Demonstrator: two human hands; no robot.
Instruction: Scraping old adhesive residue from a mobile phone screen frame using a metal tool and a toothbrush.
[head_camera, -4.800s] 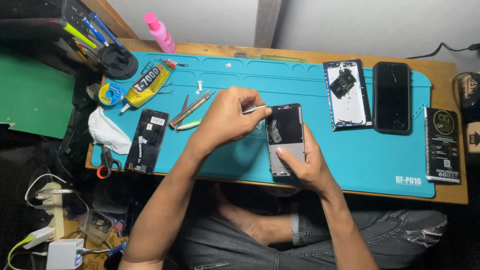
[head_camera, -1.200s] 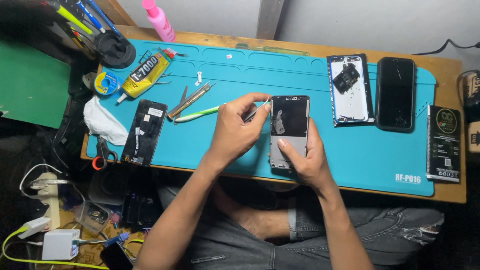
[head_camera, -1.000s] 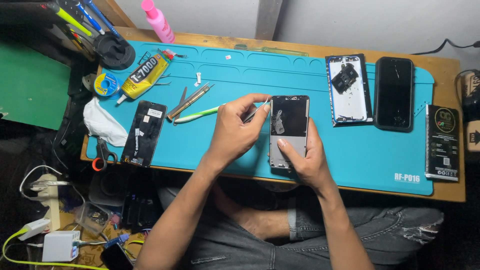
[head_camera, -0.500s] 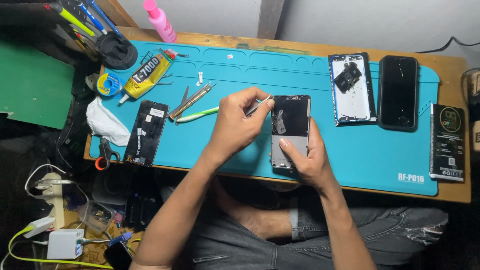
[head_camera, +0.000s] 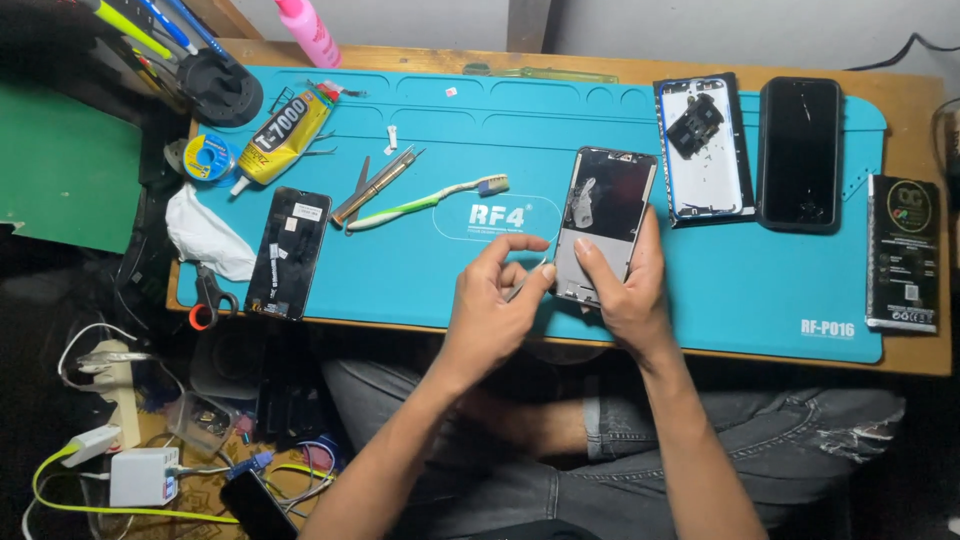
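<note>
The right hand (head_camera: 625, 285) holds an opened phone frame (head_camera: 603, 222) with its thumb pressed flat on the pale lower part. The frame is thin, flat and shaped like a long box, dark and shiny at the top. It sits just above the near edge of the blue mat (head_camera: 760, 290), near the mat's middle. The left hand (head_camera: 495, 305) is right beside the frame, with its thumb and fingers pinched on a small thin metal tool (head_camera: 528, 282); I cannot tell what kind.

The mat is smooth, rubbery and bright blue, with little trays along its far edge. It covers most of a brown wooden worktop (head_camera: 915, 110). On the mat's left part lie a green and white toothbrush (head_camera: 425, 203), shiny metal tweezers (head_camera: 375, 185), a yellow glue tube (head_camera: 285, 135) and a flat black phone (head_camera: 290, 252). On the mat's right part lie a white phone back (head_camera: 700, 150) with loose bits and a black phone with a cracked screen (head_camera: 798, 152). A crumpled white cloth (head_camera: 205, 232) rests at the mat's left edge.
</note>
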